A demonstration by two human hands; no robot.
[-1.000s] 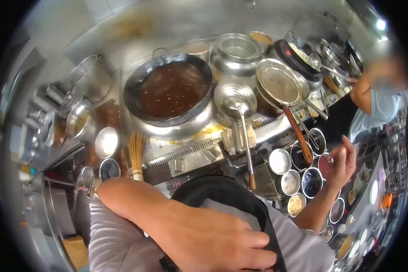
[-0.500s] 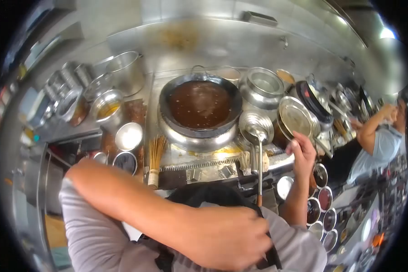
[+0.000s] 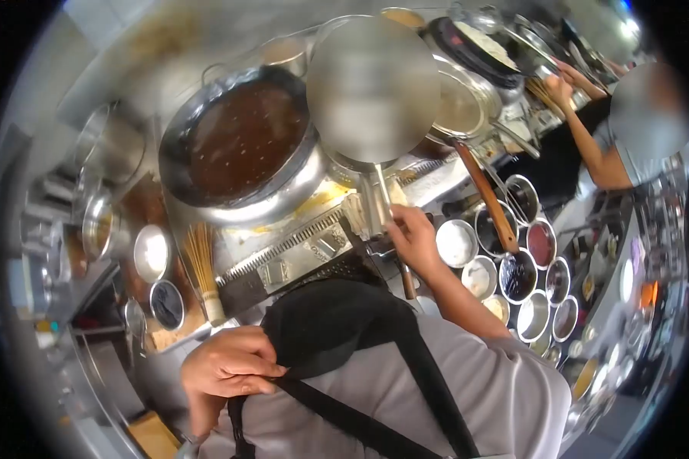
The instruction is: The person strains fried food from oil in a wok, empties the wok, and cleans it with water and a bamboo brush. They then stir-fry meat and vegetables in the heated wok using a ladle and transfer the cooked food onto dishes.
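My left hand [image 3: 233,359] is closed at the left edge of the black apron [image 3: 337,321], near the start of its strap, pinching the cloth. The fingers of my right hand [image 3: 416,237] are bent around the long metal handle of a skimmer [image 3: 383,187], whose brown grip end [image 3: 408,283] shows below the hand. A round blurred patch hides the skimmer's head. Ahead of me, a large black wok [image 3: 180,157] full of brown liquid [image 3: 249,134] sits on a steel burner ring. A bamboo brush [image 3: 203,268] lies left of the stove front.
Several seasoning containers [image 3: 518,274] stand at the right, with a wooden-handled tool [image 3: 488,195] across them. A lidded pan [image 3: 467,103] sits at the back right. Bowls [image 3: 153,252] and steel pots [image 3: 111,145] are on the left. Another person [image 3: 601,153] works at the far right.
My left arm has swung from across my chest to the left side, its hand now at the apron. The right hand has moved from beside the pan lid to the skimmer handle. The view has turned.
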